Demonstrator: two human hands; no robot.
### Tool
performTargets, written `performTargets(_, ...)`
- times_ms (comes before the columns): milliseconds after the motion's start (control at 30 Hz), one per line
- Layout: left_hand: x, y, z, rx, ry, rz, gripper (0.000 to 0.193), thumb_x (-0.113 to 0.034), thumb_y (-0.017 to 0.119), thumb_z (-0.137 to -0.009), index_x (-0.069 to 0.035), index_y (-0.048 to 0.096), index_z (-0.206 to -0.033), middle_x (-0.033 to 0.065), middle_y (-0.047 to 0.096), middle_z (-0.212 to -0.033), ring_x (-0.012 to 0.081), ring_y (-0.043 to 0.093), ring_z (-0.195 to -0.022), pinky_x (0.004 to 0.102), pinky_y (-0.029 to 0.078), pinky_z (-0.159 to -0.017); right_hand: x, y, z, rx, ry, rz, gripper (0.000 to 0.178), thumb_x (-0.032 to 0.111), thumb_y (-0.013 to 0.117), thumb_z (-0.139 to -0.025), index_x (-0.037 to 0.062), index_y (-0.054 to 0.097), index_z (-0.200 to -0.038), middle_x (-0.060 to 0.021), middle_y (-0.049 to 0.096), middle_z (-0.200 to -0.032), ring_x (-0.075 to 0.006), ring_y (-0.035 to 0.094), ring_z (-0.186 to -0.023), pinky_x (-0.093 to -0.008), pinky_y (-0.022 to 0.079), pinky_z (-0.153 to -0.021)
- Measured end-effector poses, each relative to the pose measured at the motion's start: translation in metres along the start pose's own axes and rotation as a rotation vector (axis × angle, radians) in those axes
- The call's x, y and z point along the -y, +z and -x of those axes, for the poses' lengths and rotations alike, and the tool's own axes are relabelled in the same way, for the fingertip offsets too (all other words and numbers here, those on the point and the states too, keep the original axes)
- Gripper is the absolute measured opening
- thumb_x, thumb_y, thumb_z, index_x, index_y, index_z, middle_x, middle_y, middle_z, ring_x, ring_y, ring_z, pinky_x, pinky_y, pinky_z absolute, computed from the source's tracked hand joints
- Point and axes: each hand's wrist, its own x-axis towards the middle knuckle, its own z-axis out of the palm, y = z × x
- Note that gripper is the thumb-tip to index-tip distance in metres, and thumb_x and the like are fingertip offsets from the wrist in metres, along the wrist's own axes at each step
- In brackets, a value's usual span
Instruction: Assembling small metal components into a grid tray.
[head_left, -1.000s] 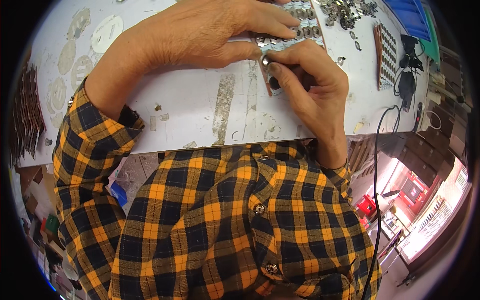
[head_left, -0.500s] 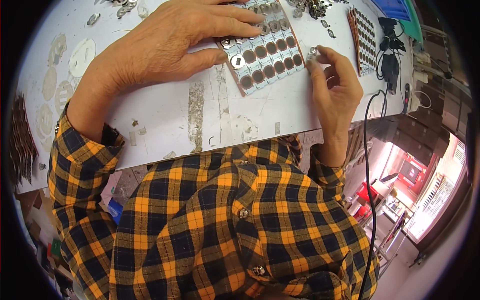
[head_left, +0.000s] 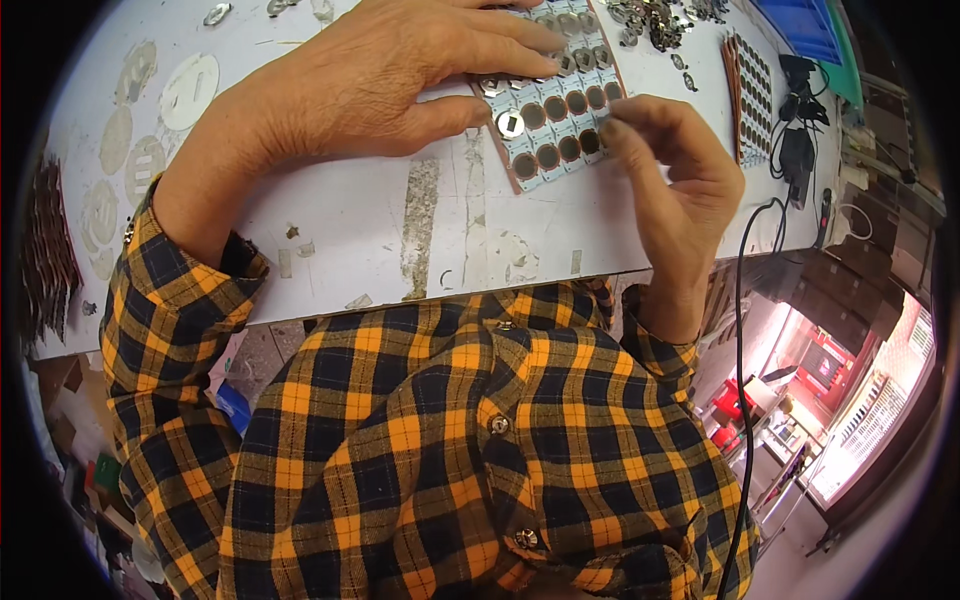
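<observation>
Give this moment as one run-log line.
left hand: spread over panel; right hand: at panel's right edge, contents hidden; metal clips: mainly far rows; dark circles: near rows; loose metal parts: piled right of panel

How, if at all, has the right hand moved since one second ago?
Yes: the right hand has moved rightward, farther from the worn grey strip on the white table.

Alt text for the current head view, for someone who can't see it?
A left hand lies over a pale-blue panel with rows of dark round spots and metal pieces, while the right hand is at the panel's right edge. Beyond, on the white table, lie loose metal parts and, farther right, similar panels.
</observation>
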Motion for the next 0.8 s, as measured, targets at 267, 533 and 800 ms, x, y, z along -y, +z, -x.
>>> performTargets(267, -0.024, -0.017, -0.022, 0.382, -0.527, -0.016, 0.052, -0.019, 0.066, -0.094, -0.007, 0.057, -0.145, 0.0145, 0.052, -0.154, 0.0411, 0.034, -0.150, 0.0564, 0.028, -0.120, 0.004, 0.036, 0.000, 0.055, 0.023, -0.114, 0.011, -0.005, 0.073, -0.090, -0.0020, 0.073, -0.101, -0.0027, 0.073, -0.087, -0.0060, 0.067, -0.075, -0.0192, 0.052, -0.065)
performTargets(533, -0.027, -0.015, -0.020, 0.364, -0.513, -0.076, 0.048, -0.019, 0.066, -0.096, -0.006, 0.060, -0.142, 0.0139, 0.056, -0.151, 0.0394, 0.037, -0.149, 0.0549, 0.030, -0.119, 0.000, 0.032, 0.000, 0.135, -0.067, -0.031, 0.012, -0.006, 0.072, -0.092, -0.0030, 0.072, -0.103, -0.0044, 0.073, -0.090, -0.0075, 0.068, -0.077, -0.0213, 0.054, -0.068)
performTargets(800, -0.026, -0.013, -0.022, 0.367, -0.507, -0.077, 0.045, -0.018, 0.066, -0.096, -0.006, 0.062, -0.139, 0.0138, 0.056, -0.150, 0.0391, 0.039, -0.147, 0.0550, 0.032, -0.118, -0.006, 0.034, 0.001, 0.084, -0.061, 0.015, 0.014, -0.003, 0.072, -0.094, -0.0026, 0.072, -0.109, -0.0057, 0.075, -0.093, -0.0082, 0.069, -0.081, -0.0213, 0.055, -0.067)
